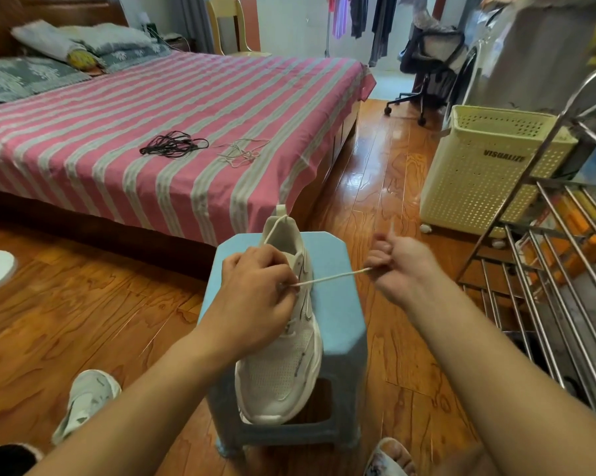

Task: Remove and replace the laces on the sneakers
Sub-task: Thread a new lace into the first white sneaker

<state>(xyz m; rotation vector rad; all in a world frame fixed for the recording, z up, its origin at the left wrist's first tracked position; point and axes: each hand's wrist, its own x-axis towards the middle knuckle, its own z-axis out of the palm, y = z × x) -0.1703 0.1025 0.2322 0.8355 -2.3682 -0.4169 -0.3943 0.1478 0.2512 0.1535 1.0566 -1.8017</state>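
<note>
Two hands lacing a white sneaker on a blue stool.

The sneaker (283,341) lies on the stool (337,304), toe toward the camera. The left hand (255,297) curls over its eyelets, pinching the cream lace (334,277) — pulled taut by the right hand (399,266), fisted around its end. Black laces (173,145) and pale laces (241,151) lie on the striped bed (101,139).

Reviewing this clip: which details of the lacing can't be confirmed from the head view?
- Eyelets of the white sneaker: covered by the left hand.
- Lace end: hidden inside the right hand, which is blurred.
- Second sneaker on the floor: laced or not, too small and angled away to tell.
</note>
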